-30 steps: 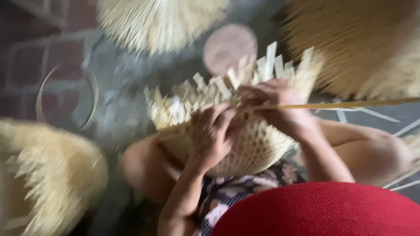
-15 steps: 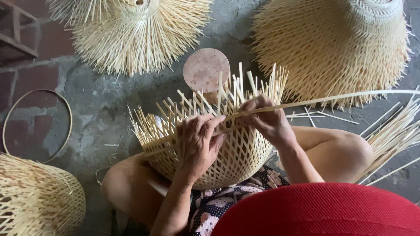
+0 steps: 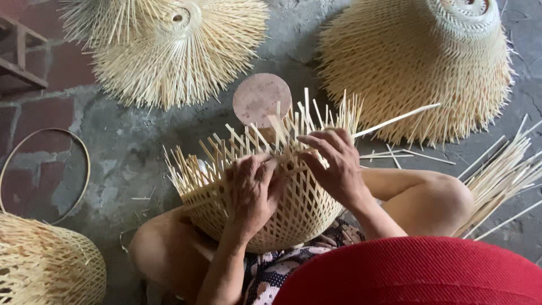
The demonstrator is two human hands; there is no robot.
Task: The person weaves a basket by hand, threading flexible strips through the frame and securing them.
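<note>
Rough concrete floor [image 3: 130, 147], brick edge at left. I'm seeing a half-woven bamboo basket [image 3: 282, 209] lying in the lap, spokes fanning away. Left hand [image 3: 254, 189] is pressing its wall, fingers curled narrow. Right hand [image 3: 336, 161], nearer, is pinching a bamboo strip [image 3: 395, 120] running rightward. Beyond: round wooden block [image 3: 261, 100], two finished bamboo lampshades [image 3: 418, 62].

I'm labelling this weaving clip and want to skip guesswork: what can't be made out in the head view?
- Underside of the half-woven basket: hidden against the lap.
- Left hand fingers' tips: curled into the strips, so the grip is unclear.
- Right hand palm: turned away.
- Loose strip bundle: cut by the right edge.
- Finished basket: cut by the bottom-left corner.
- Hoop: cut by the left edge.
</note>
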